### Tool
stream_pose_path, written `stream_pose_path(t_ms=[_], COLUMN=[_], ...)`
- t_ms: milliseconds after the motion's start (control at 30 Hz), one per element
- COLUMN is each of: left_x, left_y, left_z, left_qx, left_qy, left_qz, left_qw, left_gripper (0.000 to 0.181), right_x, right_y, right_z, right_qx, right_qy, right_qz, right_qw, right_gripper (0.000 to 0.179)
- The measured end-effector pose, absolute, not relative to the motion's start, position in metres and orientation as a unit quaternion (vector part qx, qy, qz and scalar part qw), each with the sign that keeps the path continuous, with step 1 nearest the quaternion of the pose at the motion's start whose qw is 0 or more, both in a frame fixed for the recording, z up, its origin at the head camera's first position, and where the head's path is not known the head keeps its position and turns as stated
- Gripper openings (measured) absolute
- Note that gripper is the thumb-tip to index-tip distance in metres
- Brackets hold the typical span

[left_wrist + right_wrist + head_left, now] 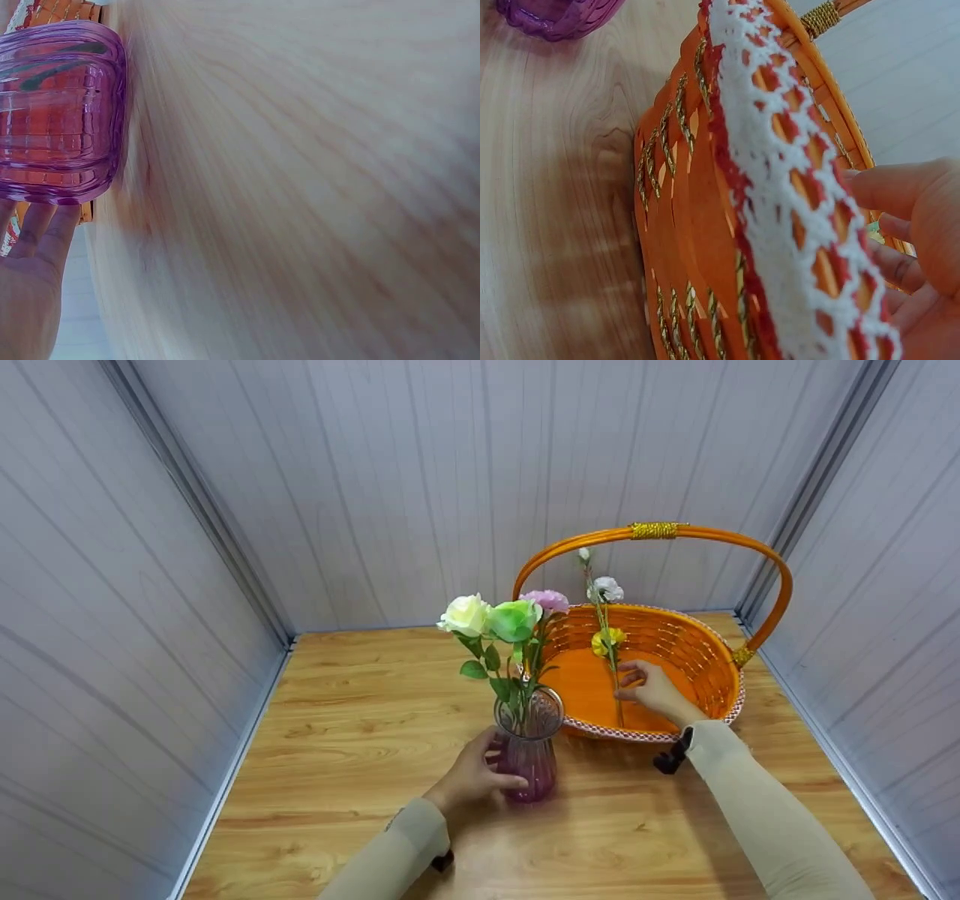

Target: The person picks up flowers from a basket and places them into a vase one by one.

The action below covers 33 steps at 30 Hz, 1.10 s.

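Observation:
My left hand (pixel 476 771) grips the lower body of a ribbed glass vase (pixel 529 769), clear above and purple-pink below. Its thumb lies across the front, and fingers (pixel 54 236) touch the glass in the left wrist view. In the vase stand a cream rose (pixel 466 616), a green rose (pixel 514 620) and a pink carnation (pixel 547 601). My right hand (pixel 652 688) is over the orange basket (pixel 705 679), fingers loosely bent, tips beside thin green stems (pixel 611 671). Those stems lean in the basket with a white flower (pixel 606 589) and a yellow flower (pixel 608 642).
The basket's tall arched handle (pixel 654 531) rises behind my right hand. White-and-red lace trim (pixel 780 180) runs along its rim. Both stand on a wooden table (pixel 360 735), walled by pale panels (pixel 375 495) at the back and sides.

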<state>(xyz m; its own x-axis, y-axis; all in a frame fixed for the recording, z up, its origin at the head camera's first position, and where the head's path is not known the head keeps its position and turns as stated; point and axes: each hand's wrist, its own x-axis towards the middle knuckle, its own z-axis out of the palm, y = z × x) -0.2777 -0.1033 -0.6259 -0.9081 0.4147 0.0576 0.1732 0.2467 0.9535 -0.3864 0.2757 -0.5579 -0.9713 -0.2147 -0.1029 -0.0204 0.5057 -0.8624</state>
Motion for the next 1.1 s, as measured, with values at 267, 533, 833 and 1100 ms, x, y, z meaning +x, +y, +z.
stream_pose_path(t_ms=[267,533,833,1100], left_x=[-0.277,-0.278,-0.277,-0.277], left_y=[-0.104,-0.103,-0.103,-0.103], left_z=[-0.624,-0.625,-0.625,-0.625], left_qx=[0.186,0.186,0.189,0.189], left_qy=[0.785,0.784,0.78,0.775], left_qz=[0.582,0.584,0.588,0.594], left_qw=[0.104,0.1,0.103,0.107], left_gripper=[0.082,0.082,0.082,0.085], right_x=[-0.386,-0.388,-0.386,-0.386], right_y=[0.282,0.283,0.282,0.283], right_z=[-0.563,-0.568,-0.569,-0.57], right_qx=[-0.064,-0.059,-0.055,-0.057], right_qy=[0.85,0.849,0.846,0.845], right_qz=[-0.501,-0.494,-0.485,-0.488], right_qw=[0.147,0.18,0.216,0.212], right_gripper=[0.068,0.071,0.075,0.07])
